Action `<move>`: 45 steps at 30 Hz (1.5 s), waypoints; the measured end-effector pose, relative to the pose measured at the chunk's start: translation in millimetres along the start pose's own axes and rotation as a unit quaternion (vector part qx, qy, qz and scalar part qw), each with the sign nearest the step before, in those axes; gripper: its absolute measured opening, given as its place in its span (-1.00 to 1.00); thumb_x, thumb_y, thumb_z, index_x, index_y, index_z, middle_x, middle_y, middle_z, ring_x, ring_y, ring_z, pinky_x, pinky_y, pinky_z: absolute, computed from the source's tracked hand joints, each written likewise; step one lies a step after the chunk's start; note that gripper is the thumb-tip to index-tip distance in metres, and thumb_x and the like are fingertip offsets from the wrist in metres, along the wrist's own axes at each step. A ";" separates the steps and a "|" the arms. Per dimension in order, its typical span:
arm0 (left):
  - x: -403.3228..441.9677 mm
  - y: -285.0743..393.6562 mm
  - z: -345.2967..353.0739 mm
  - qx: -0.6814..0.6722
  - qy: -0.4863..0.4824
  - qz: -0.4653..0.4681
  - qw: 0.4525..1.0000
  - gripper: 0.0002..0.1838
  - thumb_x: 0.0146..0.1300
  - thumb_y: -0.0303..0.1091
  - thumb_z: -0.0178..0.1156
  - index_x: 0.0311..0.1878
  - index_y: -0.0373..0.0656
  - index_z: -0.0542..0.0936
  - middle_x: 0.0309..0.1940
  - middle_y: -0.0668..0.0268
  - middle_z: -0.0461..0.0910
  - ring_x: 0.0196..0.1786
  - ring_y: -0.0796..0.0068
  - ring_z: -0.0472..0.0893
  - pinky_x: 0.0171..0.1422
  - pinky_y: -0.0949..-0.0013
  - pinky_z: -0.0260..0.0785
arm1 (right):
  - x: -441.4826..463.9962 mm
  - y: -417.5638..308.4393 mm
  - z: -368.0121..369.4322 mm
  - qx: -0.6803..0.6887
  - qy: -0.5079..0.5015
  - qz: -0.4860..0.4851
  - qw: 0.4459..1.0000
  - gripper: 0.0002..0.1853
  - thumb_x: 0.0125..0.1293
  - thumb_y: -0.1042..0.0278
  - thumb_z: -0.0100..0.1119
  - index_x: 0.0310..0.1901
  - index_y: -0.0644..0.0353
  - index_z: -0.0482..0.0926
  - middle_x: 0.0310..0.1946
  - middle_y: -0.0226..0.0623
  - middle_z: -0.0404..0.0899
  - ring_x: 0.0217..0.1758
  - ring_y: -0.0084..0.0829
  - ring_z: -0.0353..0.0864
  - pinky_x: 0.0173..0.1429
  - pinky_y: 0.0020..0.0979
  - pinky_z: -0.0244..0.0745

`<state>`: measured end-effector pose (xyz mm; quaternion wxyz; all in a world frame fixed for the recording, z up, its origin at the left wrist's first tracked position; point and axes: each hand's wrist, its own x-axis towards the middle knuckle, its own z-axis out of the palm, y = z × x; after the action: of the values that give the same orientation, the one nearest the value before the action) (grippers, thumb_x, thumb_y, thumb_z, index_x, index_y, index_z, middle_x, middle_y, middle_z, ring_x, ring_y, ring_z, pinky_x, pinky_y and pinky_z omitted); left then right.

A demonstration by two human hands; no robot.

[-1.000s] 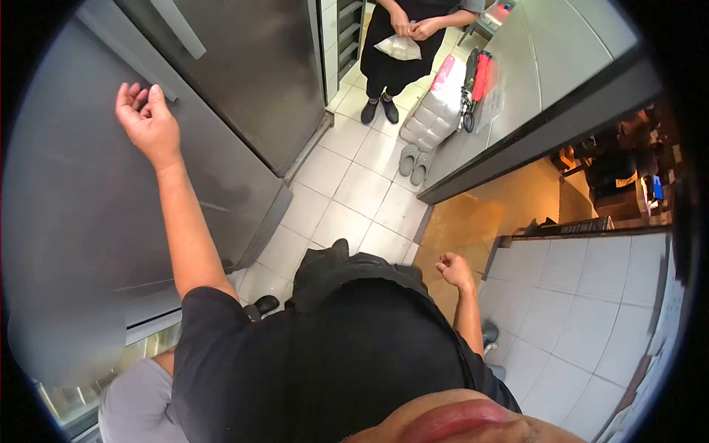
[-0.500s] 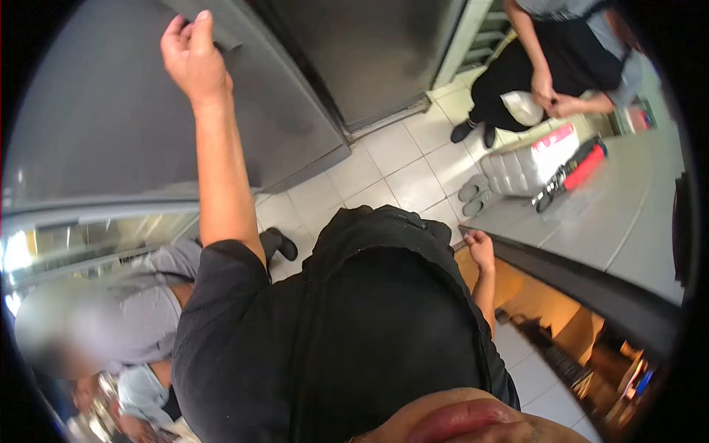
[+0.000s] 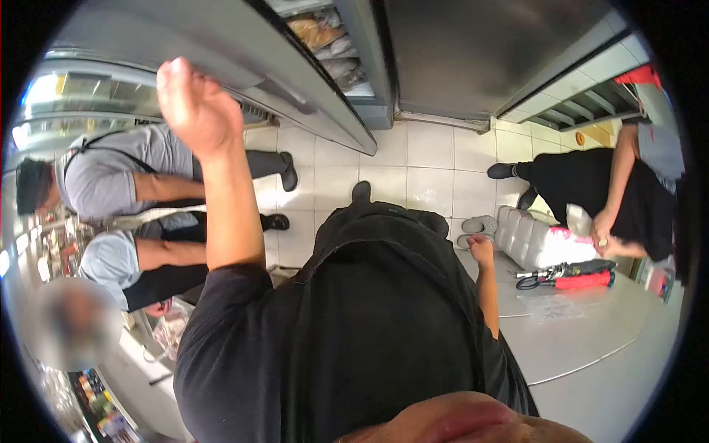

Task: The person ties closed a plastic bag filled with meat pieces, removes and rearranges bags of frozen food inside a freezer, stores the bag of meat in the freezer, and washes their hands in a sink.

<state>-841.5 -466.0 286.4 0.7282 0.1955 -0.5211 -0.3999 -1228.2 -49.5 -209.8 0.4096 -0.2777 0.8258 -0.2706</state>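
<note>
The person's right hand (image 3: 481,249) hangs low, close to their black clothes. Its fingers are a bit curled, but I can't tell if they are apart or touching. The left hand (image 3: 198,107) is up high, in front of the fridge door (image 3: 229,44). I can't tell if its fingers are on the door or clamped on anything.

The door is big, flat, grey and a little shiny. It was closed a moment ago. Now it stands open, and bags of food (image 3: 317,33) show inside the fridge. The door's free edge is its long side. It slants from the top middle of the view down and to the right, and its bottom corner points at the white tile floor (image 3: 432,170).

Grey clogs (image 3: 478,225) sit on the floor, by a wrapped pack (image 3: 517,236). Farther off, two people stand on the left, and one on the right has a small white bag (image 3: 578,219).
</note>
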 end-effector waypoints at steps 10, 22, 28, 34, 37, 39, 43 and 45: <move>-42.6 90.0 -100.8 -0.008 0.107 0.076 0.991 -0.60 0.48 -0.16 -0.12 0.05 -0.24 0.60 -0.01 0.20 0.66 0.03 0.30 0.62 0.19 0.19 0.45 | 52.5 -272.8 16.8 0.213 -0.176 -0.107 0.955 -0.70 0.39 0.34 0.20 0.07 0.32 0.59 -0.24 -0.34 0.67 -0.24 -0.54 0.62 -0.13 -0.48 0.53; -60.9 120.9 -210.7 0.283 0.300 0.201 0.888 -0.55 0.52 -0.11 -0.16 0.14 -0.28 0.50 0.08 0.18 0.58 0.07 0.22 0.57 0.25 0.10 0.40 | 50.8 -422.7 140.9 -0.056 -0.293 -0.277 0.913 -0.70 0.32 0.32 0.30 0.01 0.31 0.63 -0.23 -0.26 0.71 -0.22 -0.52 0.63 -0.09 -0.43 0.55; -52.5 135.0 -258.7 0.300 0.337 0.192 0.871 -0.56 0.52 -0.10 -0.15 0.13 -0.26 0.51 0.06 0.20 0.58 0.06 0.23 0.57 0.23 0.12 0.40 | 63.5 -450.2 188.1 -0.136 -0.305 -0.291 0.897 -0.67 0.29 0.23 0.32 -0.03 0.29 0.65 -0.28 -0.18 0.71 -0.22 -0.40 0.67 -0.07 -0.36 0.56; -46.9 154.1 -309.1 0.313 0.365 0.165 0.861 -0.57 0.51 -0.09 -0.14 0.12 -0.24 0.51 0.03 0.22 0.59 0.04 0.25 0.57 0.20 0.13 0.40 | 77.3 -504.2 225.9 -0.204 -0.266 -0.351 0.874 -0.68 0.26 0.22 0.31 -0.07 0.29 0.65 -0.34 -0.15 0.69 -0.28 -0.31 0.67 -0.13 -0.30 0.54; -47.9 159.5 -324.4 0.323 0.388 0.156 0.849 -0.57 0.51 -0.09 -0.14 0.12 -0.23 0.52 0.02 0.23 0.59 0.03 0.26 0.57 0.19 0.14 0.40 | 92.1 -502.6 240.6 -0.197 -0.268 -0.356 0.873 -0.71 0.27 0.25 0.33 -0.08 0.26 0.64 -0.42 -0.32 0.63 -0.35 -0.48 0.56 -0.18 -0.38 0.49; -47.0 161.7 -328.2 0.329 0.399 0.155 0.842 -0.58 0.51 -0.08 -0.13 0.11 -0.22 0.52 0.01 0.23 0.59 0.02 0.26 0.57 0.18 0.14 0.40 | 106.1 -501.8 241.9 -0.208 -0.289 -0.352 0.866 -0.69 0.26 0.24 0.33 -0.06 0.26 0.65 -0.37 -0.26 0.67 -0.31 -0.43 0.61 -0.14 -0.37 0.51; -47.9 166.2 -323.8 0.351 0.420 0.150 0.823 -0.58 0.51 -0.08 -0.12 0.10 -0.21 0.52 0.00 0.25 0.59 0.01 0.27 0.57 0.16 0.15 0.40 | 140.8 -485.3 232.2 -0.236 -0.311 -0.339 0.856 -0.66 0.22 0.21 0.32 -0.06 0.27 0.66 -0.31 -0.12 0.71 -0.20 -0.23 0.71 -0.07 -0.29 0.57; -47.0 167.1 -318.2 0.362 0.428 0.146 0.815 -0.59 0.51 -0.08 -0.12 0.10 -0.20 0.52 -0.01 0.25 0.59 0.01 0.27 0.57 0.15 0.15 0.40 | 164.7 -478.8 220.2 -0.278 -0.309 -0.338 0.844 -0.65 0.21 0.19 0.31 -0.06 0.26 0.66 -0.28 -0.10 0.71 -0.17 -0.20 0.72 -0.05 -0.27 0.58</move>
<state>-493.3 -370.2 254.2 0.8043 0.5180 -0.2864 0.0527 -1016.8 -544.7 -87.7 0.4324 -0.7113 0.5517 -0.0512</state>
